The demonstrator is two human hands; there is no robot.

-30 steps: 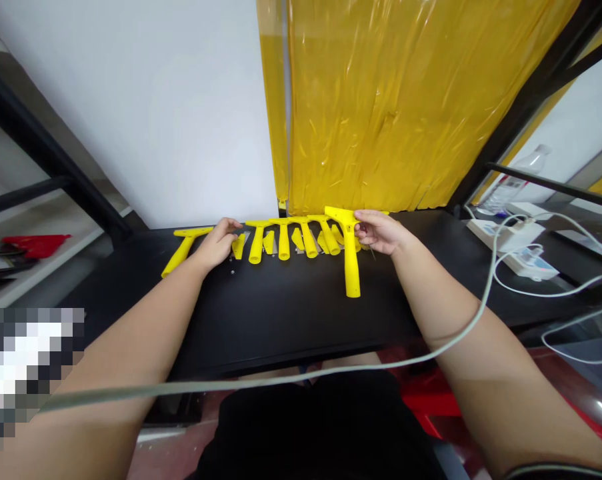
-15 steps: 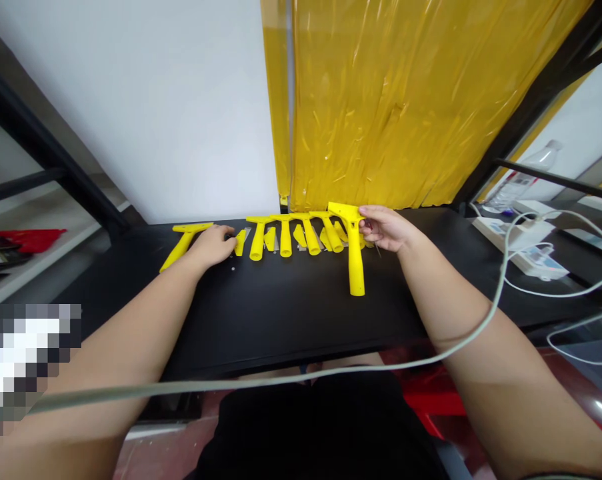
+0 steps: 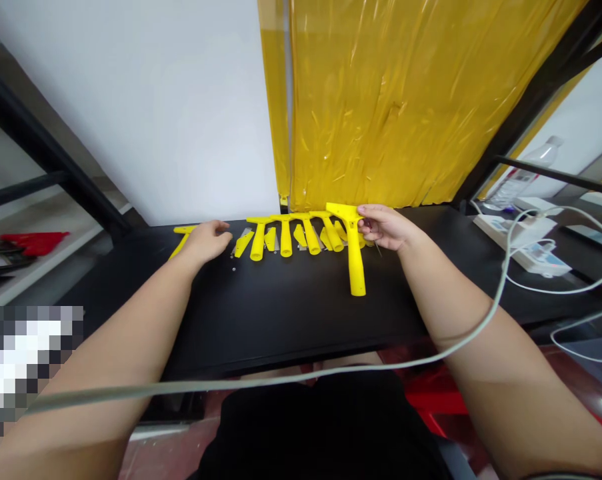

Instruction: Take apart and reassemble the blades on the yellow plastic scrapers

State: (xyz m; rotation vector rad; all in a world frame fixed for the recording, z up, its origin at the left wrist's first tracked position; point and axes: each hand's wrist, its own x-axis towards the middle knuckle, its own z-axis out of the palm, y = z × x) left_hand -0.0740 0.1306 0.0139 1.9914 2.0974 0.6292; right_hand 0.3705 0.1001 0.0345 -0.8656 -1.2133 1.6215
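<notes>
My right hand [image 3: 383,227] pinches one end of the crossbar of a yellow T-shaped scraper handle [image 3: 355,260], whose grip points toward me. A thin metal rod [image 3: 379,249] pokes out below those fingers; its kind is unclear. My left hand [image 3: 208,241] is above the table, thumb and forefinger apart, with nothing visible between them. Just right of it lies a small yellow plate [image 3: 243,244] with a grey metal piece. Another T-shaped handle [image 3: 183,231] is partly covered by my left hand and forearm. Several more T-shaped handles [image 3: 286,239] stretch in a row, with similar small plates [image 3: 270,239] between them.
A tiny screw-like part [image 3: 233,269] lies on the black tabletop [image 3: 281,307]. White power strips [image 3: 535,257] and a plastic bottle [image 3: 523,173] are at the right. A pale cable [image 3: 331,371] crosses in front of me. Black frame posts [image 3: 75,180] flank the table.
My left hand has drawn back leftward from the small yellow plate, which now lies more tilted. My right hand and its handle have barely moved.
</notes>
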